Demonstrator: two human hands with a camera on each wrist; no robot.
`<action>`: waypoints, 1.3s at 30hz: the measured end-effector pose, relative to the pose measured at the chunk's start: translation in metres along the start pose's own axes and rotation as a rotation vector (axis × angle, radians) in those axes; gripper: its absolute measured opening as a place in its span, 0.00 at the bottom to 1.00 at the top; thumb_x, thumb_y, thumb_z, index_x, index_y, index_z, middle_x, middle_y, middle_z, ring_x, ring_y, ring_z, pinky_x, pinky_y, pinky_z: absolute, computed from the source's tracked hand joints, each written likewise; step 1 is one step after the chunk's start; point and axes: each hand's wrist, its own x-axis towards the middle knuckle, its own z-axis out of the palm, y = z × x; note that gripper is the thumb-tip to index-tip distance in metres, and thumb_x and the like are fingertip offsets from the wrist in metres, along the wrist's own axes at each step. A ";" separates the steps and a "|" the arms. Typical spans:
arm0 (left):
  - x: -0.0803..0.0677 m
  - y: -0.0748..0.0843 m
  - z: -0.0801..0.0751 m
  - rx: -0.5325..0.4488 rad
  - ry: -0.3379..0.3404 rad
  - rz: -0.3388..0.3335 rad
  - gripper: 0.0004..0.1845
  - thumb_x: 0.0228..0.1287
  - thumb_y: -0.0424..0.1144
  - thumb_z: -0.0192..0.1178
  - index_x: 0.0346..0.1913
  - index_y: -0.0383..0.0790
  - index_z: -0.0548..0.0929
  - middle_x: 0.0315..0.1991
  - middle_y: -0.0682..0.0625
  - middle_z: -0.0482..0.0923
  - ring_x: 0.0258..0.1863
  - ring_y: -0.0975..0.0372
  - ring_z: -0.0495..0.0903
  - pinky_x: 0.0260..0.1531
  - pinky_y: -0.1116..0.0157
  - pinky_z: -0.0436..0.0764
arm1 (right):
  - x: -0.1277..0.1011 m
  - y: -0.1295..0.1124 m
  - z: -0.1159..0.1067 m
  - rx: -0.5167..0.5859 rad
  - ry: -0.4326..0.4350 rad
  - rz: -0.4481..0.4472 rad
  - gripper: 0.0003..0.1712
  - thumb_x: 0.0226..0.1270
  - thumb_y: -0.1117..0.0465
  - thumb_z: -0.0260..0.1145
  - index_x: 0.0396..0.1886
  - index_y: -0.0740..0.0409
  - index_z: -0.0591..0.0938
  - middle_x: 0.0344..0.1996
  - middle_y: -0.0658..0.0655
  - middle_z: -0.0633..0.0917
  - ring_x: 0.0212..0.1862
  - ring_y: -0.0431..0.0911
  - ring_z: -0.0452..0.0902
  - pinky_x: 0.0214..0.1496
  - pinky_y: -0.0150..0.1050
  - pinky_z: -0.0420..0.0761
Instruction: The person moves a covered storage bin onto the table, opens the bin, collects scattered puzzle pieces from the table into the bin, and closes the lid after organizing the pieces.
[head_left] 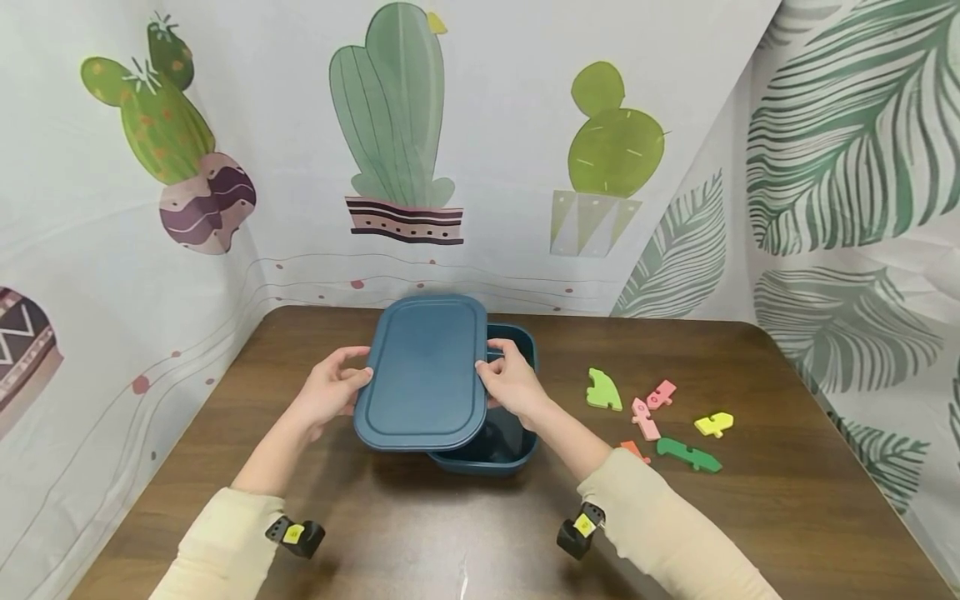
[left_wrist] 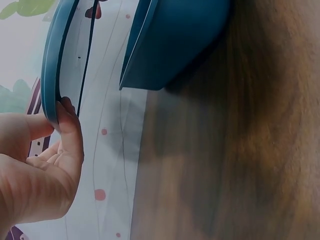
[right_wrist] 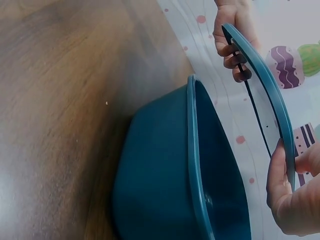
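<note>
Teal lid [head_left: 424, 372] lifted clear above teal box [head_left: 501, 446], shifted left so the box's right side shows open beneath. Left hand [head_left: 330, 390] pinching the lid's left edge, thumb on top; right hand [head_left: 512, 380] gripping the right edge likewise. Box resting mid-counter [head_left: 787, 500]. Foam puzzle pieces scattered to the right: green dinosaur [head_left: 603, 390], two pink pieces [head_left: 651, 407], yellow piece [head_left: 714, 424], green crocodile [head_left: 688, 455], an orange bit [head_left: 634, 450] near the right sleeve.
</note>
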 end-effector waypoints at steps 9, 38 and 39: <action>-0.006 -0.003 -0.011 0.030 -0.010 0.018 0.28 0.67 0.38 0.52 0.67 0.40 0.58 0.39 0.48 0.80 0.31 0.59 0.84 0.34 0.58 0.83 | -0.002 -0.001 0.010 -0.043 -0.017 -0.004 0.29 0.68 0.60 0.55 0.66 0.58 0.58 0.34 0.60 0.80 0.26 0.44 0.79 0.30 0.38 0.83; -0.026 -0.011 -0.043 0.085 0.013 0.029 0.30 0.66 0.41 0.54 0.67 0.38 0.57 0.33 0.55 0.82 0.30 0.61 0.83 0.32 0.60 0.83 | -0.001 -0.008 0.041 -0.105 -0.061 -0.047 0.29 0.69 0.59 0.54 0.67 0.58 0.58 0.34 0.58 0.79 0.22 0.44 0.79 0.28 0.37 0.82; -0.027 -0.011 -0.044 0.087 0.016 0.029 0.29 0.66 0.41 0.54 0.67 0.38 0.57 0.33 0.55 0.82 0.30 0.61 0.83 0.32 0.60 0.83 | -0.001 -0.008 0.042 -0.113 -0.062 -0.052 0.29 0.69 0.59 0.54 0.67 0.58 0.58 0.34 0.58 0.79 0.21 0.44 0.79 0.28 0.36 0.82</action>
